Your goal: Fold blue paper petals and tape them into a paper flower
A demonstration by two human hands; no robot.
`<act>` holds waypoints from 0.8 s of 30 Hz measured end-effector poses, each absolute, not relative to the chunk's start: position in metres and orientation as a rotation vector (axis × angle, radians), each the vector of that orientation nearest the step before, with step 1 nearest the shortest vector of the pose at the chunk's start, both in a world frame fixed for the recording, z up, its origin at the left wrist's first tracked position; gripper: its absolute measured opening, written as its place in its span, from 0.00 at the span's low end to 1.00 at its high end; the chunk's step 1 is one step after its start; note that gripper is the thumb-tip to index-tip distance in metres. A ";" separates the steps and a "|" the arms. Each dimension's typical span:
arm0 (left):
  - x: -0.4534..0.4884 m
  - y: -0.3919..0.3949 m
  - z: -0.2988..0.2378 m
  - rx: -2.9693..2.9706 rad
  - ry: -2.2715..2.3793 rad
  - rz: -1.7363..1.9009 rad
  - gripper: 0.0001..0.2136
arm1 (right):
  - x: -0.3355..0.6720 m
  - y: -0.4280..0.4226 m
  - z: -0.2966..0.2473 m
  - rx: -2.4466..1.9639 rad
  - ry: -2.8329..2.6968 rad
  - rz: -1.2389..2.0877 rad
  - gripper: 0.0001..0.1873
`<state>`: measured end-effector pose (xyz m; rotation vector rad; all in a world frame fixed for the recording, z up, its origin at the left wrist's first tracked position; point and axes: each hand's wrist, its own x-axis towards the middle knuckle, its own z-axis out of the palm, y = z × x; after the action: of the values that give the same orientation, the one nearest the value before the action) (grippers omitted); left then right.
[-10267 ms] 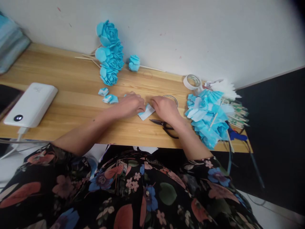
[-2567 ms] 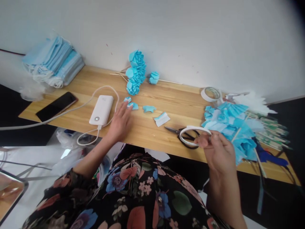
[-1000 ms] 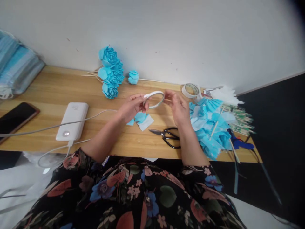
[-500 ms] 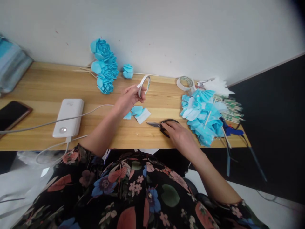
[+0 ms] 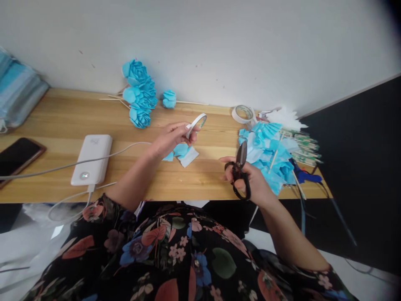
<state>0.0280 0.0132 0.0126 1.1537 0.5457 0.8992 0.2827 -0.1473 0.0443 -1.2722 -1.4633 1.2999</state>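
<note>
My left hand [image 5: 176,136] pinches a narrow roll of white tape [image 5: 196,123] above the table, the ring standing on edge between thumb and fingers. In my right hand [image 5: 253,179] is a pair of black-handled scissors [image 5: 240,169], raised off the wood, with the fingers at the handle loops and the blades pointing up and away from me. Cut pieces of blue and white crepe-like paper [image 5: 189,157] lie just below the left hand. Right of the scissors sits a heap of crumpled blue and white pieces [image 5: 269,144].
Blue paper flowers [image 5: 140,94] on sticks lie at the back, beside a smaller bloom [image 5: 169,99]. A wider tape roll [image 5: 243,113] rests near the wall. On the left are a white power bank [image 5: 92,161] with cables, a phone [image 5: 20,154] and stacked face masks [image 5: 20,92]. A blue-handled tool [image 5: 308,175] lies far right.
My right hand has lifted the scissors off the table, moved right and turned them blades up. The left hand with the tape roll has shifted slightly right and nearer to me.
</note>
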 end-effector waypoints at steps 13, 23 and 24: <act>0.029 0.010 0.009 1.186 0.411 0.785 0.21 | 0.271 -0.119 0.042 -1.211 -1.664 1.540 0.38; 0.025 0.010 0.008 1.352 0.418 0.654 0.22 | 0.264 -0.099 0.049 -1.094 -1.597 1.728 0.34; 0.025 0.010 0.009 1.365 0.412 0.652 0.22 | 0.264 -0.099 0.047 -1.086 -1.598 1.740 0.34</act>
<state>0.0249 0.0097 0.0086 1.3653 0.4119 0.6524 0.2640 -0.0985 0.0474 -1.0861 -1.5976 1.7397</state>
